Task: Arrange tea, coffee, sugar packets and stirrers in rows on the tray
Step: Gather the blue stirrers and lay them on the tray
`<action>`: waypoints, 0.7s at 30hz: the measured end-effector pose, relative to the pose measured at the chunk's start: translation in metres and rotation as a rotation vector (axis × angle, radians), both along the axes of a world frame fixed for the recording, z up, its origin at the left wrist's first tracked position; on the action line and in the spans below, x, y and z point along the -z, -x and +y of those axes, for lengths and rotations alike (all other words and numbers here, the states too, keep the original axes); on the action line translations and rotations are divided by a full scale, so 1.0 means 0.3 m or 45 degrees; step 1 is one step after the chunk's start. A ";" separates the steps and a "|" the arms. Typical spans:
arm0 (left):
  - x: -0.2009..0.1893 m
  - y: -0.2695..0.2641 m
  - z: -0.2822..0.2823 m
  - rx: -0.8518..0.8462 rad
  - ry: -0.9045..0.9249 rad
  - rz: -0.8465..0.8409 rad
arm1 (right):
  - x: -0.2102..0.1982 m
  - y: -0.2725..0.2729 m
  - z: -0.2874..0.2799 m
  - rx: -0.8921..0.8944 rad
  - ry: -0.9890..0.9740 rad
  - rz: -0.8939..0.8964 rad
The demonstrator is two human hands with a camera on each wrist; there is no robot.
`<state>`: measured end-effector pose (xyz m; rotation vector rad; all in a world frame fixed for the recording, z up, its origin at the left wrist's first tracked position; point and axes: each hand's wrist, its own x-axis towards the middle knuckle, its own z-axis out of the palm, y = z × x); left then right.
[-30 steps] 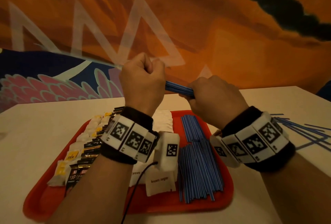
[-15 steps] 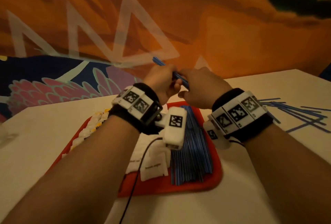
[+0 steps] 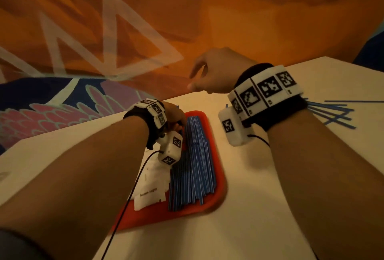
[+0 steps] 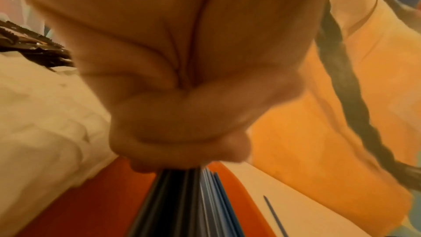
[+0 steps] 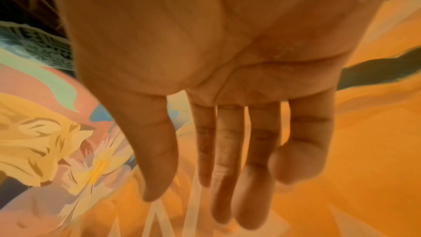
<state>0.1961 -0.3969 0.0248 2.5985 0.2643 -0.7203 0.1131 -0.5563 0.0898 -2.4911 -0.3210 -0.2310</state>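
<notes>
A thick row of blue stirrers [image 3: 192, 166] was laid lengthwise along the right side of a red tray [image 3: 219, 195], which was set on a pale table [image 3: 249, 228]. The far end of that row was gripped by the left hand [image 3: 176, 117]; in the left wrist view its fingers [image 4: 182, 132] were seen curled tightly over the stirrer ends [image 4: 182, 205], low over the tray's red floor [image 4: 91, 205]. White sugar packets [image 3: 150, 194], the nearest printed "brown sugar", were lined up just left of the stirrers, partly hidden by the left forearm. Dark packets with serrated edges [image 4: 29, 46] were glimpsed farther left in the left wrist view; their printing could not be read.

The right hand [image 3: 216, 72] was held in the air beyond the tray's far right corner, apart from everything, with nothing in it. From the right wrist view its fingers [image 5: 227, 159] were shown extended and loosely spread, the little finger bent inward.

A loose scatter of blue stirrers [image 3: 332, 112] was left on the table well to the right of the tray, behind the right wrist. A single stirrer [image 4: 273, 215] was seen on the table just off the tray's edge. An orange painted wall [image 3: 228, 20] was visible beyond the table.
</notes>
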 end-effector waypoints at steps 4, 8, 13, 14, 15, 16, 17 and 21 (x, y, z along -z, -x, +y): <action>0.027 -0.010 -0.012 0.017 -0.121 -0.011 | -0.013 0.007 -0.029 -0.007 -0.064 -0.028; 0.045 -0.027 -0.019 0.004 -0.165 -0.064 | -0.021 0.011 -0.049 0.002 -0.112 -0.038; 0.033 -0.035 -0.033 0.015 -0.189 -0.104 | -0.016 0.005 -0.048 -0.013 -0.110 -0.006; 0.027 -0.033 -0.041 0.042 -0.219 -0.129 | -0.014 0.002 -0.046 -0.011 -0.105 -0.004; 0.022 -0.031 -0.046 0.085 -0.270 -0.164 | -0.012 -0.001 -0.043 -0.008 -0.099 -0.003; 0.019 -0.030 -0.048 0.144 -0.330 -0.200 | -0.009 -0.003 -0.040 -0.006 -0.092 -0.001; 0.017 -0.031 -0.046 0.204 -0.382 -0.239 | -0.006 -0.005 -0.037 -0.005 -0.081 0.004; 0.013 -0.049 -0.006 0.302 -0.404 -0.369 | 0.013 -0.017 -0.028 -0.012 -0.036 0.047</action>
